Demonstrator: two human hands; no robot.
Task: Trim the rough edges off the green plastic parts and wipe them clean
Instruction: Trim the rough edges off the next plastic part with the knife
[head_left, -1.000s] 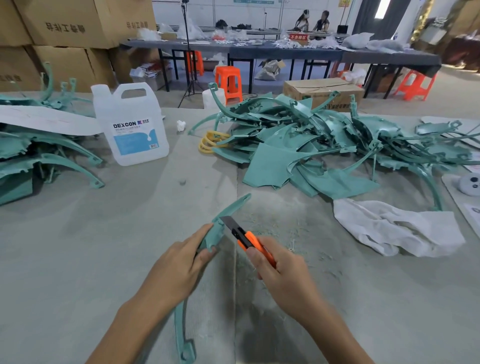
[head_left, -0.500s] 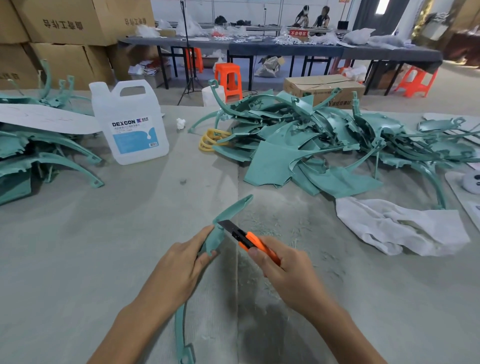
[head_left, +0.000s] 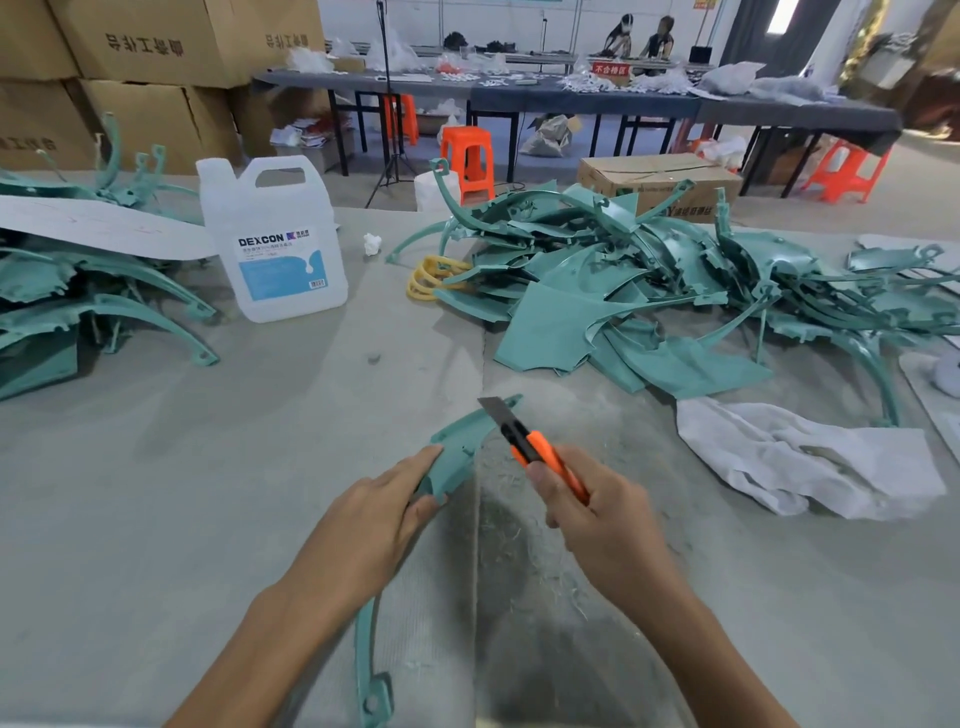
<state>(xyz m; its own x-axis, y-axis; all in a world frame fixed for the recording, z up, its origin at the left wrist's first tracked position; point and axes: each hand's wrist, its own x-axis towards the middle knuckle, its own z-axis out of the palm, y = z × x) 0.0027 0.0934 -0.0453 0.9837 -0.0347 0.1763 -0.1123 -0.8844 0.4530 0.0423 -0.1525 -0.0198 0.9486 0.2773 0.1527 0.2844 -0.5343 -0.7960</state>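
My left hand (head_left: 371, 514) grips a long curved green plastic part (head_left: 457, 447) at its middle; the part's lower end with a ring runs down under my forearm. My right hand (head_left: 602, 525) holds an orange utility knife (head_left: 535, 449), its grey blade laid against the part's upper tip. A white cloth (head_left: 810, 457) lies crumpled to the right. A large heap of green parts (head_left: 649, 291) covers the table behind, and a second stack (head_left: 93, 291) sits at the far left.
A white DEXCON jug (head_left: 275, 244) stands left of centre. Yellow bands (head_left: 431, 278) lie by the heap. Plastic shavings (head_left: 519, 545) litter the grey table between my hands. Cardboard boxes (head_left: 156, 47), orange stools and long tables with two seated people fill the background.
The knife blade has slid up along the part from near my left thumb to its far tip. My left hand keeps its hold on the part.
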